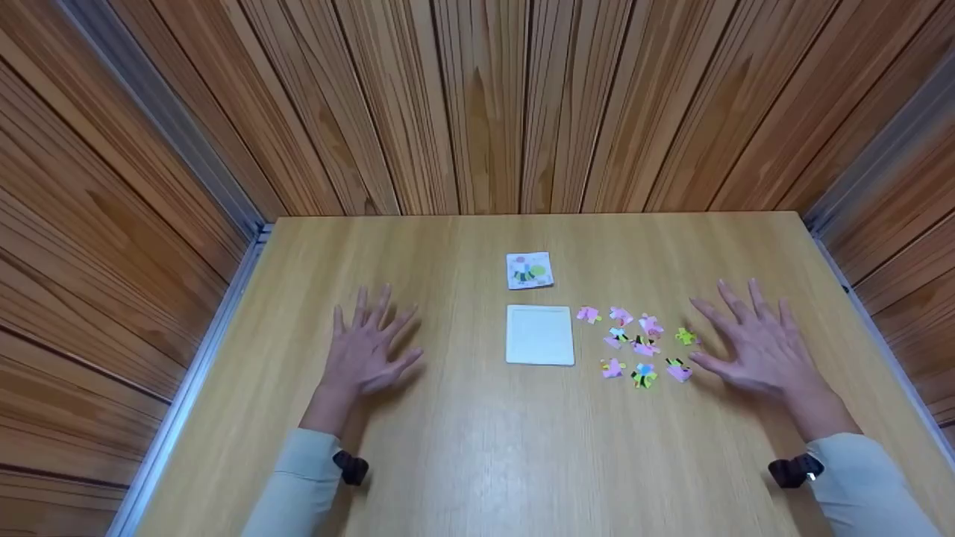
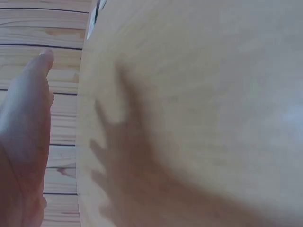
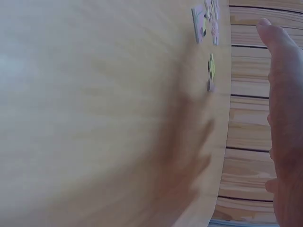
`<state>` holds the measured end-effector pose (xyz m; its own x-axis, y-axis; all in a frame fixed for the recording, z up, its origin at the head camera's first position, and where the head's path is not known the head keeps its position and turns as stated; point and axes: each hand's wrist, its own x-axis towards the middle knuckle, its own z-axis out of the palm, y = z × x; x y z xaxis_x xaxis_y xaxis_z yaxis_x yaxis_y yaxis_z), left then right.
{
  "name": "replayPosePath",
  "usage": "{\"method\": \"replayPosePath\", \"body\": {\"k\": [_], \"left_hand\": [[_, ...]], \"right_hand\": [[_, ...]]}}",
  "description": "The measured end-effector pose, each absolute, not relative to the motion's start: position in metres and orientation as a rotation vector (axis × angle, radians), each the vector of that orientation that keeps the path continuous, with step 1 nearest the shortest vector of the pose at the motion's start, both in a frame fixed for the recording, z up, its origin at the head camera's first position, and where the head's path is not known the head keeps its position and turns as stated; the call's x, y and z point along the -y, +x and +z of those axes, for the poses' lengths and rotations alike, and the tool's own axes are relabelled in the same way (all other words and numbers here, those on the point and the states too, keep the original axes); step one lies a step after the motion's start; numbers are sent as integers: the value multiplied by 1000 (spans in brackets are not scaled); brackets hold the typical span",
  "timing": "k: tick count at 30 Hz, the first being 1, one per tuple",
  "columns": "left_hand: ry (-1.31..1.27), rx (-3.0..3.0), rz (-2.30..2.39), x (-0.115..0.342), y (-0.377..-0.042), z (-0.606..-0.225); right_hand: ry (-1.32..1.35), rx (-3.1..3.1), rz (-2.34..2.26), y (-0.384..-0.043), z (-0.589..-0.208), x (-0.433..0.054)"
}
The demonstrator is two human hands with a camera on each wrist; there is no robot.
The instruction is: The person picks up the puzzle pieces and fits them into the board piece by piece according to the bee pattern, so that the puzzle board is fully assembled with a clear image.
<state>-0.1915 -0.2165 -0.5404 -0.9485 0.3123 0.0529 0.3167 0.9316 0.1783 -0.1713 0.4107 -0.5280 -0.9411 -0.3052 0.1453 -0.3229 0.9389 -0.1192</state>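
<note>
My left hand [image 1: 365, 349] is spread over the left part of the table with straight fingers and nothing in it. On the other side my right hand [image 1: 765, 347] is spread too, its thumb side beside several loose jigsaw pieces [image 1: 644, 346] in pink, green and black. Nearest to that hand lie a green puzzle piece [image 1: 686, 336] and a pink and green puzzle piece [image 1: 679, 370]. Left of the pieces lies a white square tray [image 1: 540, 335]. Behind it is a small picture card [image 1: 530, 270] with a bee on it. Both hands cast shadows on the table.
The wooden table [image 1: 462, 447] meets a plank wall [image 1: 477, 112] at its back edge. Plank walls with grey metal rails [image 1: 186, 418] stand along the left and right sides. Dark wrist cameras [image 1: 351, 468] sit at the sleeve cuffs.
</note>
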Motion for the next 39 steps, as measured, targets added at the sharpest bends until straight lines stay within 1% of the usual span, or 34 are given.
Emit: {"method": "replayPosePath", "body": {"k": [8, 15, 25, 33, 39], "left_hand": [[-583, 3080, -273, 189, -197, -541], [-663, 3083, -358, 162, -203, -541], [-668, 3148, -410, 129, -218, -546], [-681, 3147, -500, 111, -227, -549], [-772, 3068, -545, 102, -231, -557]], "right_hand": [[534, 2978, 235, -180, -527, -394], [563, 2979, 219, -187, -525, -376], [599, 2967, 205, -199, -520, -346], [657, 2891, 273, -212, -524, -322], [617, 2919, 326, -217, -528, -311]]}}
